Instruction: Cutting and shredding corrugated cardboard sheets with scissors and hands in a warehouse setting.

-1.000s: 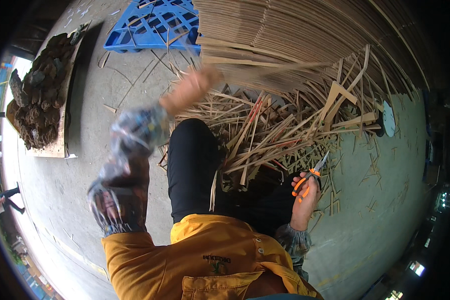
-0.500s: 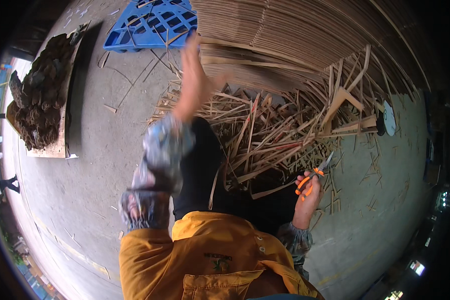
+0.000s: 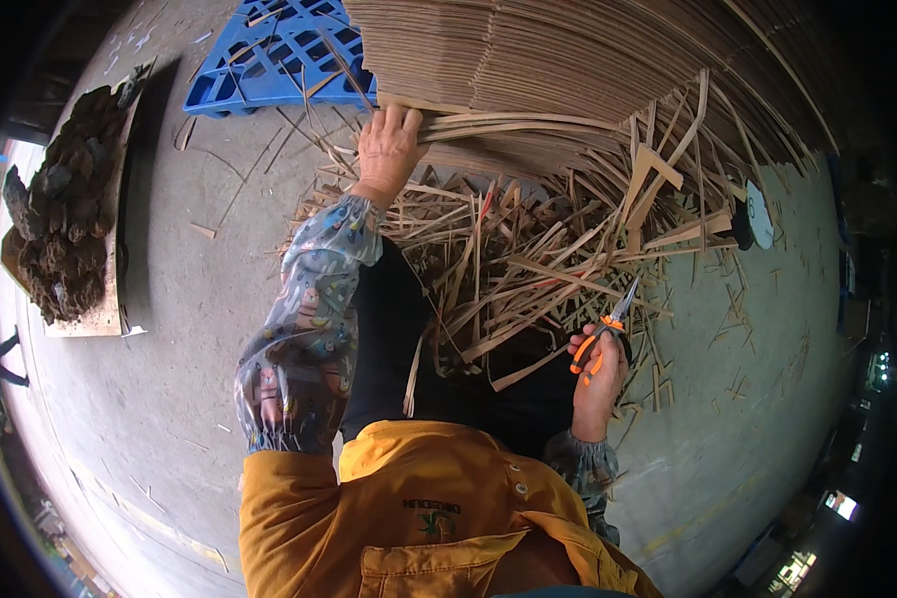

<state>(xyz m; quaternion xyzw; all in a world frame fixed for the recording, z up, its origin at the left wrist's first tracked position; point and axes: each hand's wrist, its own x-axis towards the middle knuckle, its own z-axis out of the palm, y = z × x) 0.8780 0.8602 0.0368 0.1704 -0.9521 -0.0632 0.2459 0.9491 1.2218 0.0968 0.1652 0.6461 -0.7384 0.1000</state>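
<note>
With fingers curled, my left hand (image 3: pixel 389 151) grips the left end of several thin cardboard strips (image 3: pixel 508 122) that run along the front of a tall stack of cardboard sheets (image 3: pixel 578 65). My right hand (image 3: pixel 598 384) is closed around the orange and black handles of needle-nose pliers (image 3: pixel 615 321), low on the right, their metal jaws pointing up and away from me. Between my hands a tangled heap of cardboard strips (image 3: pixel 513 244) covers the floor. A bent cardboard piece (image 3: pixel 648 184) sticks up at the heap's right side.
A blue plastic pallet (image 3: pixel 274 55) is at the far left of the stack. Farther left, dark lumpy material (image 3: pixel 70 209) lies on a flat board. A round white disc (image 3: pixel 758 214) stands right of the heap. Cardboard scraps litter the concrete floor (image 3: pixel 728 399). Another person (image 3: pixel 5 361) is at the left edge.
My left hand, blurred and raised with fingers apart before, has come down and closed on the strips at the stack. My right hand still holds the pliers.
</note>
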